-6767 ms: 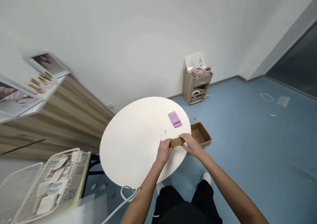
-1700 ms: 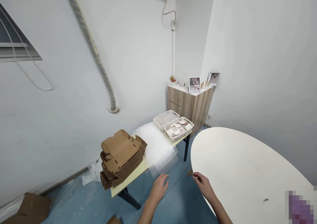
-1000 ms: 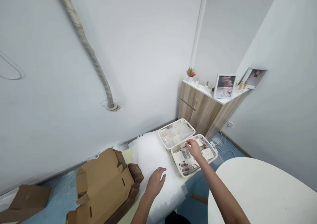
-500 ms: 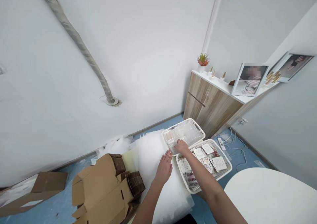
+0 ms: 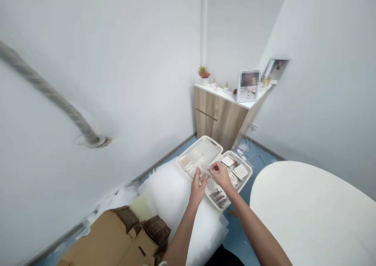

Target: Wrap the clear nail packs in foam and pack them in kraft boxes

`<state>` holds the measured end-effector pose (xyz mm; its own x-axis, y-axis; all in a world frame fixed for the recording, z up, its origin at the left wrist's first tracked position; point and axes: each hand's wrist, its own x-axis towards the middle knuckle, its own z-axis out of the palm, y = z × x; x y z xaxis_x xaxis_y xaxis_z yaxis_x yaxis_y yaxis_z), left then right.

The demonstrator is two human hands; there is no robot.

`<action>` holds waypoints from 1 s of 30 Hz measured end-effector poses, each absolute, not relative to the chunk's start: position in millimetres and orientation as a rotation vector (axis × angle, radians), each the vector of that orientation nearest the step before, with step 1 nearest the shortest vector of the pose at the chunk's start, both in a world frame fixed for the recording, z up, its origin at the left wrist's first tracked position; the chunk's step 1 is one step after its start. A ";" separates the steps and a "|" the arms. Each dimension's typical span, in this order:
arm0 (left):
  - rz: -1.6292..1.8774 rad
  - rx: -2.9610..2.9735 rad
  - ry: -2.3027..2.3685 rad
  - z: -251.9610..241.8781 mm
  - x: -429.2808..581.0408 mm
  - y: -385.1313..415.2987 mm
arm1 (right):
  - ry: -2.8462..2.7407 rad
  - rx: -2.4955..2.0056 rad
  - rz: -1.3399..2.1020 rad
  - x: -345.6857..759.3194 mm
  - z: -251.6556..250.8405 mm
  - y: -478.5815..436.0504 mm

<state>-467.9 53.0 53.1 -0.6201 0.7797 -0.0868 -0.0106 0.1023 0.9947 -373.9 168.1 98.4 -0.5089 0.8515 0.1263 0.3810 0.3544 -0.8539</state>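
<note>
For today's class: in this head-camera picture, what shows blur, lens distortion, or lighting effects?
In the head view, the wrapped wall pipe is smeared by blur and bowed by the wide lens; the framed photo is pixelated; the left hand and right hand look fairly sharp; lighting is soft and even, without strong glare.

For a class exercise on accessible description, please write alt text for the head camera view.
A person's left hand and right hand meet over two white baskets: one of clear plastic, the other of printed cards. White sheeting and flattened cardboard boxes lie nearby, and a wooden cabinet stands behind.
</note>
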 end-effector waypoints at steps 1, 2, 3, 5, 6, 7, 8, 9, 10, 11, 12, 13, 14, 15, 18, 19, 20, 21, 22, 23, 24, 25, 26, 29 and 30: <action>1.606 0.707 1.631 58.6 -458.1 61.9 | -2.019 -1.083 1.055 -357.5 104.4 161.2; 1.609 0.676 1.531 64.0 -446.8 69.7 | -1.995 -1.102 1.036 -341.4 109.7 154.1; 1.594 0.659 1.448 69.3 -434.2 76.1 | -1.976 -1.124 1.016 -325.8 114.3 147.4; 1.541 0.625 1.330 78.9 -406.6 84.3 | -1.934 -1.166 0.975 -295.7 121.3 135.7; 1.516 0.602 1.289 83.1 -392.4 86.4 | -1.911 -1.181 0.963 -280.9 123.8 130.9; 1.490 0.578 1.252 86.8 -378.0 87.4 | -1.888 -1.191 0.961 -265.8 125.9 127.0; 1.465 0.556 1.218 90.2 -363.8 87.6 | -1.864 -1.198 0.971 -250.3 127.7 123.6; 1.439 0.543 1.183 93.2 -349.7 87.4 | -1.837 -1.199 0.994 -234.2 129.4 120.6; 1.414 0.538 1.152 95.9 -335.6 86.9 | -1.808 -1.193 1.034 -217.1 131.1 117.8; 1.387 0.541 1.127 98.4 -321.4 86.3 | -1.777 -1.180 1.090 -199.2 132.8 115.1; 1.360 0.549 1.114 100.7 -306.8 85.7 | -1.740 -1.163 1.155 -180.4 134.5 112.1; 1.334 0.558 1.111 102.6 -291.6 85.1 | -1.698 -1.145 1.226 -160.9 136.0 109.0; 1.308 0.569 1.110 104.1 -275.8 84.4 | -1.650 -1.131 1.293 -141.1 137.3 105.4; 1.281 0.581 1.106 105.1 -259.2 83.6 | -1.601 -1.124 1.350 -121.4 138.3 101.6; 1.205 0.616 1.062 105.3 -206.3 79.7 | -1.477 -1.146 1.410 -64.8 137.8 89.1; 1.185 0.627 1.046 104.5 -188.3 77.9 | -1.449 -1.160 1.405 -47.5 136.4 84.8; 1.171 0.635 1.035 103.5 -170.3 75.8 | -1.427 -1.173 1.395 -31.3 134.5 80.7; 1.160 0.638 1.032 102.2 -152.7 73.6 | -1.406 -1.184 1.384 -16.1 132.1 76.6; 1.152 0.637 1.032 100.9 -135.6 71.3 | -1.384 -1.194 1.373 -1.9 129.5 72.6; 1.147 0.632 1.036 99.6 -119.0 68.8 | -1.360 -1.204 1.361 11.1 126.6 68.6; 1.144 0.623 1.043 98.4 -103.0 66.2 | -1.335 -1.212 1.348 23.1 123.7 64.5; 1.145 0.608 1.053 97.3 -87.7 63.5 | -1.307 -1.218 1.333 33.9 120.9 60.5; 1.153 0.590 1.068 96.2 -73.3 60.7 | -1.280 -1.222 1.316 43.7 118.2 56.4; 1.197 0.549 1.136 92.3 -36.4 53.0 | -1.216 -1.231 1.265 67.3 111.9 44.7; 1.211 0.546 1.163 90.4 -26.9 51.0 | -1.205 -1.237 1.254 73.5 110.4 41.3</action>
